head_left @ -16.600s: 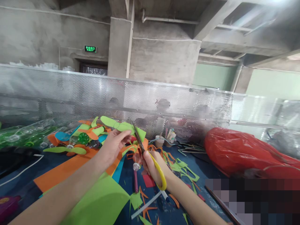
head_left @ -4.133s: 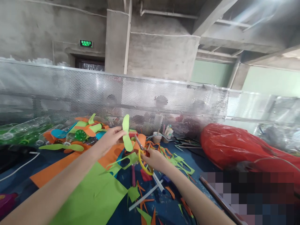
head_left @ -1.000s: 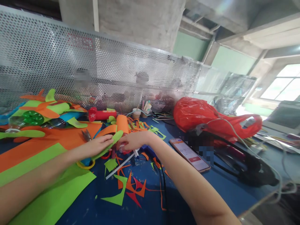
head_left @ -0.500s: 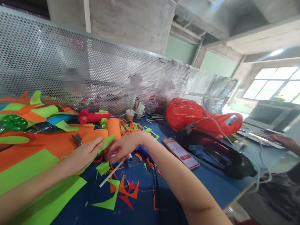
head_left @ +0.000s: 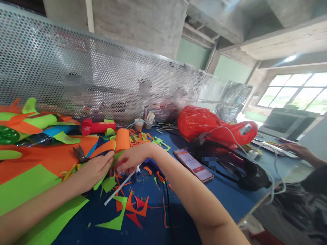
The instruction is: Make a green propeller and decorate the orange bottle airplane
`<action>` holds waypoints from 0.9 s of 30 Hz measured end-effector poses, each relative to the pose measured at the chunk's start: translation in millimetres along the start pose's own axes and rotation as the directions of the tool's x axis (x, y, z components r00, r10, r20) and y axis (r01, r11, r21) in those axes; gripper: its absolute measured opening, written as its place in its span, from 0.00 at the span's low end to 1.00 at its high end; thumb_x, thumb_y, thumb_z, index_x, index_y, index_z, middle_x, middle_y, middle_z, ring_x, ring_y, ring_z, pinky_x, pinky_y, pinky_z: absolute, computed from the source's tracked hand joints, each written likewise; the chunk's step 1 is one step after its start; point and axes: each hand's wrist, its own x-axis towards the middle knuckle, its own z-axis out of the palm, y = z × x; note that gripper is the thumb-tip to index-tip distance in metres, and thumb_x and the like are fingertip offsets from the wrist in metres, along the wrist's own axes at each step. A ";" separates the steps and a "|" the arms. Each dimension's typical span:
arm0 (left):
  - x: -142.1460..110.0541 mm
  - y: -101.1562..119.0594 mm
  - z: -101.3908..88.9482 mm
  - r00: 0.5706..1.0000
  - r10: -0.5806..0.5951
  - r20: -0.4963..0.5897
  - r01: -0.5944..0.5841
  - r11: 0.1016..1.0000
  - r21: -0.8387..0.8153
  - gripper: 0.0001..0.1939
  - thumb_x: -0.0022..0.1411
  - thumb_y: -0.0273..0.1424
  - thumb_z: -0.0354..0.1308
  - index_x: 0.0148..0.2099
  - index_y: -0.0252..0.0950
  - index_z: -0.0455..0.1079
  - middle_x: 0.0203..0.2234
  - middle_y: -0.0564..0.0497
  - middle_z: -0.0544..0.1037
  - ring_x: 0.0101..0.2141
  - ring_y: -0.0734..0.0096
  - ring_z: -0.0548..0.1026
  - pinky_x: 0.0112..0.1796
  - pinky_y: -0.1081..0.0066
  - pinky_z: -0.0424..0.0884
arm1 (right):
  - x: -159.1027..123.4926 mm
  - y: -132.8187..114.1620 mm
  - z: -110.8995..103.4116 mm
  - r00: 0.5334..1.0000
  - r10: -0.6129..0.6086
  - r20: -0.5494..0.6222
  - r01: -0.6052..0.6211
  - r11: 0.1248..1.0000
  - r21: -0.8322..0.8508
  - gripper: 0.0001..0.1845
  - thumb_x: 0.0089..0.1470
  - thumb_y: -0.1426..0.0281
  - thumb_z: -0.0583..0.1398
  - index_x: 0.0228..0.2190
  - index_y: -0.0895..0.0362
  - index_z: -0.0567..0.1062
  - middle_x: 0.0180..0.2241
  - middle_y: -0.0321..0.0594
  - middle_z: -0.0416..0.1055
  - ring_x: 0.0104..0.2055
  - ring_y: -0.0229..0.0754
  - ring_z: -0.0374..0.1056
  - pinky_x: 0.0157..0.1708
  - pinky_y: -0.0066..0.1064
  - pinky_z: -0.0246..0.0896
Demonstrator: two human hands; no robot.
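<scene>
A bright green cut piece [head_left: 118, 157] of felt-like sheet is pinched in my left hand [head_left: 98, 168], with its lower end showing under the fingers. My right hand [head_left: 131, 157] is against it, fingers curled; a small clear rounded thing [head_left: 121, 170] shows at the fingertips, too blurred to name. Just beyond both hands stands an orange roll [head_left: 122, 139]. Scissors [head_left: 80, 153] lie beyond my left wrist on an orange sheet [head_left: 55, 153]. A white stick [head_left: 119, 188] and a blue-tipped pen [head_left: 138, 170] are below my right hand.
Green and orange scraps [head_left: 136, 204] litter the blue table [head_left: 184, 211]. To the right are a phone [head_left: 194, 165], a red plastic bag [head_left: 196, 120], a black bag [head_left: 255, 175] and cables. A perforated metal screen [head_left: 114, 68] runs behind. Another person's hand [head_left: 296, 149] is at far right.
The green piece has tipped down between my hands, its upper tip no longer sticking up. My right hand has closed in nearer to my left. The whole view has shifted slightly.
</scene>
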 end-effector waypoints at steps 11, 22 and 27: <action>21.9 -11.3 6.9 0.999 0.034 0.006 -0.034 0.998 0.044 0.19 0.69 0.36 0.40 0.49 0.35 0.69 0.42 0.41 0.78 0.43 0.58 0.76 0.46 0.59 0.71 | -0.5 4.6 -3.0 1.000 -0.006 0.009 0.006 1.000 -0.006 0.11 0.63 0.71 0.53 0.42 0.63 0.72 0.29 0.36 0.71 0.26 0.33 0.69 0.30 0.25 0.66; 15.6 -13.6 -34.1 0.892 -0.374 -0.254 0.315 0.917 -0.244 0.18 0.60 0.43 0.46 0.43 0.38 0.68 0.43 0.43 0.78 0.50 0.50 0.72 0.49 0.58 0.67 | -7.1 -6.6 -2.5 0.989 -0.031 0.144 0.026 0.999 0.041 0.19 0.59 0.71 0.58 0.51 0.61 0.72 0.38 0.41 0.75 0.31 0.33 0.72 0.33 0.23 0.67; 6.6 7.1 -46.5 0.819 -0.493 -0.295 0.310 0.811 -0.495 0.17 0.61 0.47 0.49 0.34 0.39 0.67 0.29 0.50 0.77 0.36 0.57 0.76 0.36 0.64 0.72 | -20.1 -4.2 -8.3 0.998 -0.025 0.054 0.017 0.989 0.145 0.18 0.61 0.69 0.55 0.51 0.61 0.73 0.32 0.40 0.76 0.30 0.35 0.73 0.33 0.26 0.69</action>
